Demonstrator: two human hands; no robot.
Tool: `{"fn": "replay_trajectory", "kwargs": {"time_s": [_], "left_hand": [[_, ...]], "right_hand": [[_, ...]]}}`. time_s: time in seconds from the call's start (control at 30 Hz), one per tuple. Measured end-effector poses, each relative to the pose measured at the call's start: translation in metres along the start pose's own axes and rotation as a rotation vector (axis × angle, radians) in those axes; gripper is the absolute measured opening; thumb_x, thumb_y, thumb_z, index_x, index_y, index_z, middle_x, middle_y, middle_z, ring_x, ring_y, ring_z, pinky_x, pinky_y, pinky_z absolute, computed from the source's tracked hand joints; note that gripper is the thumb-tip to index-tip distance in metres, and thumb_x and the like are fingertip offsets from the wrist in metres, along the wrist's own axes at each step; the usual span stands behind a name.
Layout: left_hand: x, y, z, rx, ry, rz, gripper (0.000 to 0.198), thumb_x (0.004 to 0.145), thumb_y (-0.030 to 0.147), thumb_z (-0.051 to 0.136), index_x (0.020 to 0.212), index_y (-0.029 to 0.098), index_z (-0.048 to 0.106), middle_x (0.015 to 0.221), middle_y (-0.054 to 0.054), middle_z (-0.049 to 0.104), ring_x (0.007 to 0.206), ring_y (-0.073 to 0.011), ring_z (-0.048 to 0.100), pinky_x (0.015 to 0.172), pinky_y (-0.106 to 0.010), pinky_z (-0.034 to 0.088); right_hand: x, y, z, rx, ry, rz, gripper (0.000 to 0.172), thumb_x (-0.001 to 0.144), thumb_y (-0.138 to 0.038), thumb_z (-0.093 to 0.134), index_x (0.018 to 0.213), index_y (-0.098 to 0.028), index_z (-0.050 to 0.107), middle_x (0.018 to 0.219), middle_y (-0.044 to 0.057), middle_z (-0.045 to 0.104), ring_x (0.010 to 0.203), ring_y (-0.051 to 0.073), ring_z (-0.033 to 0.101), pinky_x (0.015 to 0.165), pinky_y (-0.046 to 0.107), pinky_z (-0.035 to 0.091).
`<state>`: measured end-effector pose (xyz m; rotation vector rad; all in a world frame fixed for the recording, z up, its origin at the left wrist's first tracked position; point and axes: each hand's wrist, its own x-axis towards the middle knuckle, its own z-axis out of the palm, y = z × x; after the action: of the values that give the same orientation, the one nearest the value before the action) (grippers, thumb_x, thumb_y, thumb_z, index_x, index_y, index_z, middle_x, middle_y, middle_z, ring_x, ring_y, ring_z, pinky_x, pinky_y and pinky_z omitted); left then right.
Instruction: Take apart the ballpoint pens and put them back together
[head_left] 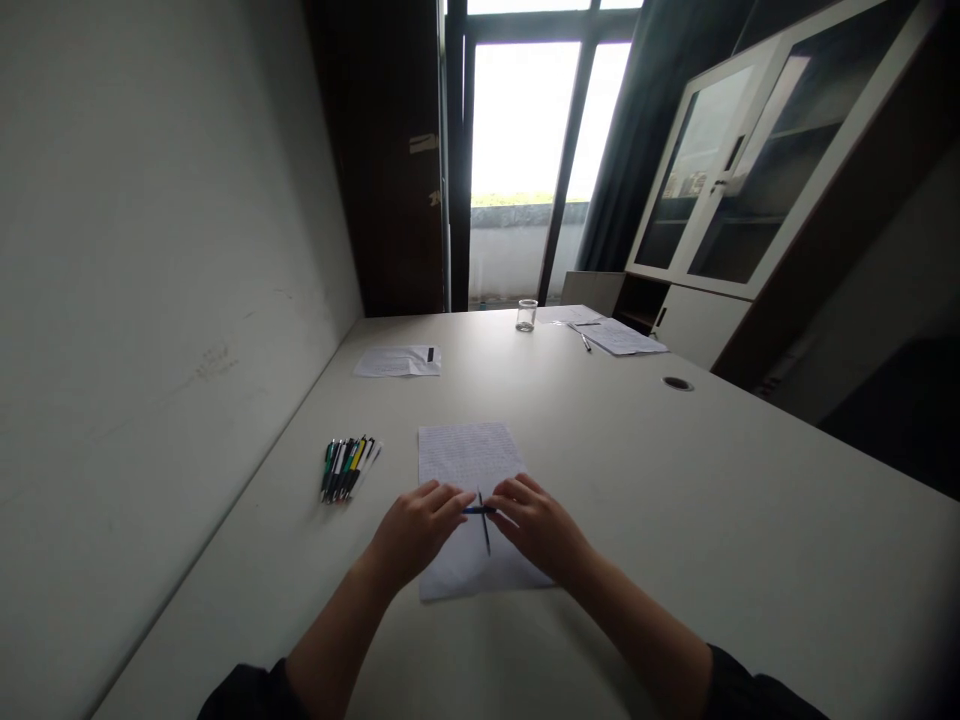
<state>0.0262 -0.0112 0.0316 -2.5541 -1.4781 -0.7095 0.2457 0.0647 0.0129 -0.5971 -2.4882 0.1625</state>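
Observation:
Over a sheet of lined paper with writing on it, both hands meet at a blue-and-dark pen held crosswise. My left hand pinches its left end, and my right hand is closed on its right end. A thin dark pen or refill points lengthwise on or just above the paper, crossing the held pen; I cannot tell whether the two touch. To the left of my left hand, several pens in green, black, white and yellow lie side by side on the white table.
A glass jar stands near the far edge. Papers with a pen lie at the back right, another sheet at the back left. A round cable hole is on the right. A wall borders the table's left side.

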Motion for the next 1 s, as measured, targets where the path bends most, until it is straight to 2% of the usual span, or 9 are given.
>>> {"fn": "replay_trajectory", "kwargs": {"time_s": [0.13,0.27,0.37,0.63,1.0], "left_hand": [[0.002,0.001,0.005,-0.216,0.119,-0.102,0.034,0.093,0.019,0.058,0.126,0.023,0.052,0.113,-0.007,0.063,0.096,-0.0182,0.064,0.082,-0.034,0.058],[0.0,-0.002,0.008,-0.42,0.242,-0.196,0.033,0.096,0.025,0.052,0.129,0.024,0.049,0.112,-0.007,0.061,0.084,-0.0134,0.066,0.068,-0.028,0.061],[-0.002,-0.005,0.006,-0.481,0.319,-0.246,0.031,0.096,0.026,0.051,0.127,0.023,0.05,0.109,-0.006,0.061,0.084,-0.0128,0.066,0.066,-0.026,0.061],[-0.005,-0.011,0.006,-0.443,0.338,-0.273,0.024,0.096,0.021,0.049,0.119,0.022,0.057,0.1,-0.004,0.063,0.083,-0.0122,0.064,0.07,-0.025,0.059],[-0.006,-0.011,0.003,-0.468,0.357,-0.284,0.022,0.096,0.022,0.049,0.116,0.022,0.059,0.099,-0.005,0.064,0.085,-0.0132,0.064,0.071,-0.027,0.058]], "right_hand": [[-0.002,0.006,0.001,-0.005,-0.027,0.053,0.008,0.088,-0.014,0.062,0.092,-0.019,0.067,0.086,0.006,0.063,0.084,0.02,0.06,0.077,0.034,0.052],[-0.003,0.01,0.008,0.121,-0.017,0.193,0.01,0.084,-0.013,0.063,0.088,-0.019,0.07,0.082,0.004,0.065,0.069,0.015,0.062,0.066,0.027,0.052],[-0.005,0.016,0.012,0.216,0.008,0.291,0.012,0.083,-0.017,0.063,0.089,-0.02,0.073,0.081,0.003,0.069,0.063,0.014,0.063,0.062,0.026,0.052],[-0.005,0.026,0.011,0.285,0.046,0.389,0.013,0.082,-0.024,0.067,0.092,-0.023,0.075,0.082,0.003,0.073,0.07,0.018,0.066,0.068,0.03,0.053],[-0.003,0.018,0.003,0.342,0.194,0.33,0.01,0.087,-0.025,0.063,0.093,-0.021,0.07,0.084,0.004,0.07,0.066,0.015,0.063,0.061,0.027,0.052]]}}
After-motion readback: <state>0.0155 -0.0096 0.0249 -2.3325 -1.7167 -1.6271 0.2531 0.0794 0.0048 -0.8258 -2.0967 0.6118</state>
